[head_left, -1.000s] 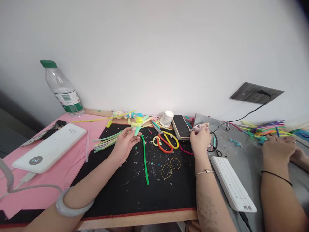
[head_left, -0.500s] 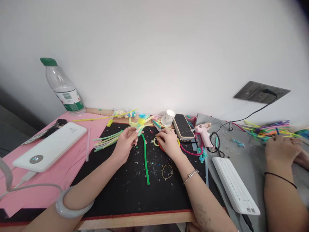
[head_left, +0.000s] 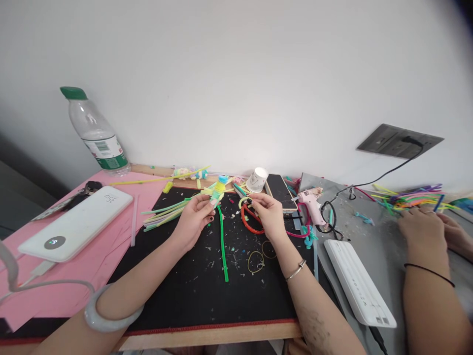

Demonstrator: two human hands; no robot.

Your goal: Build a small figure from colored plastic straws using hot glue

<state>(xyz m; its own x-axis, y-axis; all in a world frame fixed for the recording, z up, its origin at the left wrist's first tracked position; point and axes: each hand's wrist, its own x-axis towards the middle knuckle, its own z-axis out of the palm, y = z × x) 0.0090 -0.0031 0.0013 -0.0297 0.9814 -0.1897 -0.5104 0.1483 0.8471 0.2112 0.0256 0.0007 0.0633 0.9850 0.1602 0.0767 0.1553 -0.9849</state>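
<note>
My left hand (head_left: 195, 217) is closed in a pinch around the lower part of a small pipe-cleaner figure (head_left: 220, 188), blue on top, yellow in the middle and pale green below. Between finger and thumb of my right hand (head_left: 268, 212) is a pale yellow-green pipe-cleaner curl (head_left: 242, 202). Right below it lie scissors with orange-red handles (head_left: 252, 230), partly covered by that hand. A green pipe cleaner (head_left: 223, 246) stretches toward me on the black mat (head_left: 177, 296). Beside my left hand lies a bundle of pastel pipe cleaners (head_left: 162, 217).
Behind the hands stand a paper cup (head_left: 256, 180) and a phone (head_left: 281, 191). A pink glue gun (head_left: 314, 207) and white power bank (head_left: 360, 283) lie right. Another person's hands (head_left: 424, 229) work there. Left are a bottle (head_left: 98, 133) and a larger power bank (head_left: 77, 224).
My right hand has lifted off the scissors and moved slightly right, with the pale curl in its fingers. My left hand has raised and tilted the figure a little.
</note>
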